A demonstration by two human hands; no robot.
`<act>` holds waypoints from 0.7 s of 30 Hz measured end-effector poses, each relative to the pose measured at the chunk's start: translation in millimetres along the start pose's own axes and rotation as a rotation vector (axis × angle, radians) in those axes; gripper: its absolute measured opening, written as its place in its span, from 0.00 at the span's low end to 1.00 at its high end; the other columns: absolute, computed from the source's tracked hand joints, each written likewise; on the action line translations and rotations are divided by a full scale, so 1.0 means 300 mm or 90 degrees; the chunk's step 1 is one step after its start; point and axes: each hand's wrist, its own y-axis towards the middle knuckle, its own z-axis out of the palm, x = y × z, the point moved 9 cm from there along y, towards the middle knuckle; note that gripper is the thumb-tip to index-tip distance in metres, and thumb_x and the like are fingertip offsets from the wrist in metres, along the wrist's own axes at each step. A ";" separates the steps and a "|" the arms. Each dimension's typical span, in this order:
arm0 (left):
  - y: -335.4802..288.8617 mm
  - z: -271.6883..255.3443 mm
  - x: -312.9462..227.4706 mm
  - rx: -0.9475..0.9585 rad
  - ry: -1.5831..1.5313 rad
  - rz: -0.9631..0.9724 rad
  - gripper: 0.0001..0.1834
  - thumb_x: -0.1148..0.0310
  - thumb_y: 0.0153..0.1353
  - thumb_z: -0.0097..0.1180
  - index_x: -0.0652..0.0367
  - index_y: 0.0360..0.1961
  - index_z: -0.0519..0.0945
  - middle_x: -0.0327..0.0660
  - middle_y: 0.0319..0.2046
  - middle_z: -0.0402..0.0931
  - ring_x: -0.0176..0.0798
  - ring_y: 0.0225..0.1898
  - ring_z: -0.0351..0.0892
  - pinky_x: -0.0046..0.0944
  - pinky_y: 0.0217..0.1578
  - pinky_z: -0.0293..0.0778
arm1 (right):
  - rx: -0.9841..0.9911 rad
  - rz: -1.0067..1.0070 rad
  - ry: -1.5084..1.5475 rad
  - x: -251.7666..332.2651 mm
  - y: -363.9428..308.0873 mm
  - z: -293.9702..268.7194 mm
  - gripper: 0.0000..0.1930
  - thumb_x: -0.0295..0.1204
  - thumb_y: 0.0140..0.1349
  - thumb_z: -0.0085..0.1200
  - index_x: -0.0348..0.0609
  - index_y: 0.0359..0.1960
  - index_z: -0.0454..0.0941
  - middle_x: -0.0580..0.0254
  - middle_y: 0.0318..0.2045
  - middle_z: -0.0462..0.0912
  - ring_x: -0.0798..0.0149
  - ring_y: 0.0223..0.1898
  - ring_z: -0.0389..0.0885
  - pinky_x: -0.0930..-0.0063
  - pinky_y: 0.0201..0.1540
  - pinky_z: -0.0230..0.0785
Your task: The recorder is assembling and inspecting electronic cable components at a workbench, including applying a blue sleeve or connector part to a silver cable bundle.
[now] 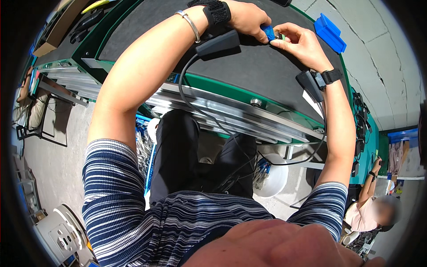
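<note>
Over the far part of the dark work mat, my two hands meet. My left hand pinches a small blue piece between thumb and fingers. Against its right side, my right hand grips a small part with metal and a bit of green between thumb and forefinger. The two pieces touch or nearly touch; their exact kind is too small to tell. Each wrist wears a black strap, and cabled black modules hang by the forearms.
A blue plastic bin sits at the bench's far right. Black cables loop across the bench's front edge above my lap. Below stands a white bucket with metal parts. A cardboard box is at the far left; another person sits at the right.
</note>
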 end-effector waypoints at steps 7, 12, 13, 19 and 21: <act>-0.005 -0.016 -0.002 0.045 -0.019 -0.020 0.23 0.52 0.56 0.63 0.58 0.46 0.81 0.54 0.40 0.82 0.56 0.45 0.82 0.48 0.47 0.75 | 0.018 0.014 0.012 -0.019 0.003 0.011 0.21 0.39 0.55 0.69 0.42 0.46 0.82 0.65 0.32 0.84 0.75 0.33 0.78 0.76 0.41 0.74; -0.007 -0.023 -0.016 0.039 -0.019 -0.010 0.23 0.53 0.56 0.63 0.58 0.46 0.81 0.55 0.40 0.82 0.56 0.45 0.82 0.48 0.47 0.75 | 0.012 -0.010 0.007 -0.010 0.000 0.004 0.22 0.39 0.54 0.70 0.42 0.48 0.82 0.65 0.32 0.84 0.75 0.32 0.78 0.76 0.40 0.74; -0.008 -0.022 -0.019 0.039 -0.019 -0.010 0.23 0.53 0.56 0.63 0.58 0.46 0.81 0.55 0.40 0.82 0.56 0.45 0.82 0.48 0.47 0.75 | 0.011 -0.023 0.008 -0.004 0.000 0.003 0.22 0.39 0.54 0.70 0.42 0.48 0.82 0.65 0.32 0.84 0.74 0.32 0.78 0.76 0.40 0.74; -0.010 -0.026 -0.032 0.031 -0.039 -0.014 0.22 0.56 0.56 0.64 0.59 0.46 0.81 0.55 0.40 0.82 0.56 0.45 0.81 0.48 0.47 0.75 | -0.022 -0.022 -0.013 0.007 0.003 -0.011 0.23 0.40 0.51 0.72 0.41 0.46 0.84 0.62 0.32 0.85 0.72 0.32 0.81 0.74 0.39 0.75; -0.011 -0.027 -0.032 0.030 -0.034 -0.018 0.21 0.57 0.56 0.63 0.59 0.47 0.81 0.55 0.40 0.82 0.56 0.45 0.81 0.48 0.47 0.75 | -0.024 -0.020 -0.032 0.014 0.001 -0.014 0.24 0.40 0.51 0.72 0.41 0.46 0.84 0.62 0.32 0.86 0.71 0.32 0.81 0.74 0.39 0.75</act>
